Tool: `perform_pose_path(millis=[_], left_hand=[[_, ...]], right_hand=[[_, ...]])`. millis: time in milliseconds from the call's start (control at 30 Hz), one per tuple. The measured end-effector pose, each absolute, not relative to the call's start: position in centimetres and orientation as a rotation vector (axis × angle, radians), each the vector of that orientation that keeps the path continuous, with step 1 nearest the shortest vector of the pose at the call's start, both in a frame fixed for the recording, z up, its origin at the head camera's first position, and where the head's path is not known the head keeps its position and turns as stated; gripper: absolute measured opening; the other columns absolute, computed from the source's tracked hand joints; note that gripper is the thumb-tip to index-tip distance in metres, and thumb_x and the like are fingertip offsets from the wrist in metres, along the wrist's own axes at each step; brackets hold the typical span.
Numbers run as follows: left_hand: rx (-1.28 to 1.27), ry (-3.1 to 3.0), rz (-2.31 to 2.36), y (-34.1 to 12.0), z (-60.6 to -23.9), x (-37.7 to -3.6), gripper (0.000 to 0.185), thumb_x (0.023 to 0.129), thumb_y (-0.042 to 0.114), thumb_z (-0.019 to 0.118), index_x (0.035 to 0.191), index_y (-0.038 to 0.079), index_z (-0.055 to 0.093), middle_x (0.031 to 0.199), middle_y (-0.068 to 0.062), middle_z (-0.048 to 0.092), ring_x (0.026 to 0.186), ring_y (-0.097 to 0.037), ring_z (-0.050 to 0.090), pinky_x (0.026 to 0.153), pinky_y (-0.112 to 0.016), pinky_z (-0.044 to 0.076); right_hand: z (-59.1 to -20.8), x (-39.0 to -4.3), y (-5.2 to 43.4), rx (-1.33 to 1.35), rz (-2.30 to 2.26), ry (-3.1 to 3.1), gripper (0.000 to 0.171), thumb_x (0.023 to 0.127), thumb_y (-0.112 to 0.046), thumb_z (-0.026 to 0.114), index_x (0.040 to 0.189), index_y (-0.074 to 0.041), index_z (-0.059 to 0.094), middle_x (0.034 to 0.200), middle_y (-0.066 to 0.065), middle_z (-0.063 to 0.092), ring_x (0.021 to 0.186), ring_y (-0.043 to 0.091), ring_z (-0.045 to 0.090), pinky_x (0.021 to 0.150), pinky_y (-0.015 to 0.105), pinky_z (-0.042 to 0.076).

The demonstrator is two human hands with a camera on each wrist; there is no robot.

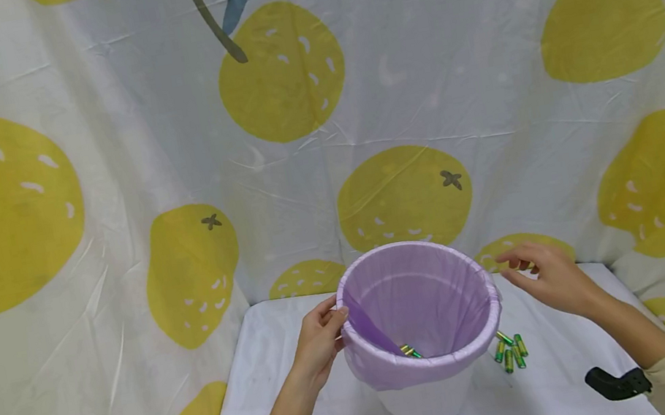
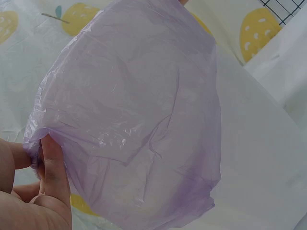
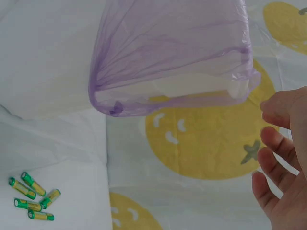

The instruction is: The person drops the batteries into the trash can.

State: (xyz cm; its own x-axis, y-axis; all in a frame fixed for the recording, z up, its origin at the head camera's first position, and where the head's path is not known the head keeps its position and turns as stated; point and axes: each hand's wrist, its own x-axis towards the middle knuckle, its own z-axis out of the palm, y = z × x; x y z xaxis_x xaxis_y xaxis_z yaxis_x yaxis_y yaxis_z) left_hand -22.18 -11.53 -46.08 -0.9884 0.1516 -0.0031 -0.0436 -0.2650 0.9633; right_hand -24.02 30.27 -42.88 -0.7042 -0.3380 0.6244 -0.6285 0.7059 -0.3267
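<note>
Head view: a white waste bin (image 1: 430, 402) stands on the bench (image 1: 254, 369), lined with a purple bin bag (image 1: 418, 296) whose edge is folded over the rim all the way round, so the lining looks as good as finished. The left hand (image 1: 319, 343) pinches the folded edge at the near-left rim. The right hand (image 1: 548, 277) hovers just off the far-right rim, fingers relaxed and holding nothing. At least one green-and-gold battery (image 1: 408, 351) lies inside the bag, while a small cluster of loose batteries (image 1: 510, 350) lies on the bench beside the bin, so by my reading those are what is left.

Left wrist view: the thumb and fingers (image 2: 53, 177) grip a gather of the purple film (image 2: 134, 120) at the rim.

Right wrist view: the right hand's fingers (image 3: 278, 148) are spread and apart from the bag (image 3: 168, 52); five batteries (image 3: 32, 196) lie on the cloth below.
</note>
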Motion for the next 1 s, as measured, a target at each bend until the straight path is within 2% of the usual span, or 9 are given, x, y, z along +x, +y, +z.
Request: perform_pose_path(millis=[400, 700, 1000], left_hand=[[0.138, 1.824, 2.401, -11.6, -46.1, -22.1, 0.054, 0.104, 0.008, 0.062, 0.151, -0.011, 0.041, 0.096, -0.008, 0.062, 0.086, -0.016, 0.064, 0.073, -0.027, 0.057], [0.143, 1.829, 2.400, -11.6, -46.1, -22.2, 0.053, 0.104, 0.008, 0.062, 0.150, -0.010, 0.043, 0.097, -0.009, 0.062, 0.087, -0.018, 0.065, 0.073, -0.028, 0.058], [0.144, 1.826, 2.391, -11.6, -46.2, -22.3, 0.053, 0.104, 0.009, 0.063, 0.150, -0.009, 0.043, 0.097, -0.008, 0.062, 0.087, -0.017, 0.064, 0.074, -0.028, 0.057]], right_hand=[[-44.9, -23.6, 30.9, 0.683, 0.714, -2.394, 0.027, 0.083, 0.001, 0.081, 0.109, -0.002, 0.075, 0.088, -0.005, 0.060, 0.079, 0.021, 0.056, 0.061, 0.033, 0.054], [-46.9, -23.6, 31.5, 0.624, 0.728, -2.419, 0.023, 0.086, -0.001, 0.078, 0.109, -0.004, 0.075, 0.089, -0.005, 0.062, 0.080, 0.015, 0.055, 0.061, 0.029, 0.053], [-49.3, -23.4, 32.2, 0.533, 0.763, -2.470, 0.020, 0.088, -0.002, 0.078, 0.108, -0.002, 0.075, 0.091, -0.001, 0.064, 0.081, 0.016, 0.058, 0.062, 0.031, 0.055]])
